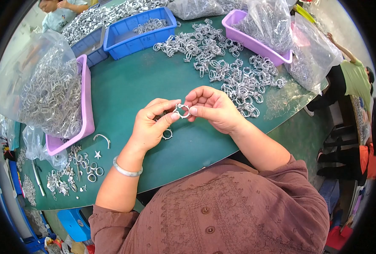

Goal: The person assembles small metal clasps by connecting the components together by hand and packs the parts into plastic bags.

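Over the near middle of the green table, both my hands pinch a small silvery metal ring with little prongs (184,117). My left hand (149,122) grips its left side between thumb and forefinger, a pale bangle (127,172) round that wrist. Opposite it, my right hand (215,111) has thumb and fingertips closed on the ring's right side. Another metal ring (168,138) shows just below my left fingers, partly covered; whether it is held or lies on the table I cannot tell.
Loose metal ring pieces (243,84) spread at the far right of the table (124,89). Purple baskets (87,101) hold bagged pieces on both sides. A blue bin (130,50) stands at the back. Near left lie small rings, a star (97,154) and a rod (38,178). Other people are nearby.
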{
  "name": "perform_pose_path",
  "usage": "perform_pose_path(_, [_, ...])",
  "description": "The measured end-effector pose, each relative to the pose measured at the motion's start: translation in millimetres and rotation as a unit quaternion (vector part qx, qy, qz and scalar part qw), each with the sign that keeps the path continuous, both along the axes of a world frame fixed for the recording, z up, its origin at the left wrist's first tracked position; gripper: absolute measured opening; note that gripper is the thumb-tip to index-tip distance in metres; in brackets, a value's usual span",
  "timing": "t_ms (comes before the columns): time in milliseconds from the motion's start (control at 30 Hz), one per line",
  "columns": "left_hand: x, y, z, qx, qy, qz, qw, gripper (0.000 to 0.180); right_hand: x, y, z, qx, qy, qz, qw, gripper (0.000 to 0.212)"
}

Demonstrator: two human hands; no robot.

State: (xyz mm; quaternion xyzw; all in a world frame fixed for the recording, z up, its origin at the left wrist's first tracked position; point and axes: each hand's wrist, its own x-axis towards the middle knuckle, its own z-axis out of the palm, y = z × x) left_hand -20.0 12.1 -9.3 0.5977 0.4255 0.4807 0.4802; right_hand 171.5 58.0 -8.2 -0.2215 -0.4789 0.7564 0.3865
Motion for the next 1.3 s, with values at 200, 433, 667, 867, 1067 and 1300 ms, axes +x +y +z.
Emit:
perform_pose_path(200, [0.4, -0.1, -1.4, 0.007, -0.016, 0.004, 1.000, 0.026, 0.6, -1.3, 2.3, -0.017, -0.038, 0.019, 0.999, 0.021])
perform_pose_path(433, [0.2, 0.9, -3.2, -0.006, -0.021, 0.004, 1.000, 0.026, 1.9, -1.8, 3.4, -0.008, -0.078, 0.041, 0.996, 0.021])
perform_pose_path(667, [1.3, 1.3, -1.6, -0.027, -0.021, 0.000, 0.999, 0.025, 2.2, -1.9, 4.2, -0.018, -0.077, 0.045, 0.996, 0.020])
perform_pose_path(867, [0.6, 1.7, -3.2, -0.044, -0.033, -0.002, 0.998, 0.024, 2.2, -1.9, 4.6, -0.030, -0.083, 0.049, 0.995, 0.020])
perform_pose_path(1067, [0.2, 1.9, -3.8, -0.045, -0.035, -0.004, 0.998, 0.023, 2.2, -2.3, 4.7, -0.033, -0.084, 0.054, 0.995, 0.020])
perform_pose_path(1300, [-0.5, 2.4, -5.0, -0.040, -0.037, -0.014, 0.998, 0.023, 1.5, -2.5, 5.9, -0.034, -0.084, 0.059, 0.994, 0.021])
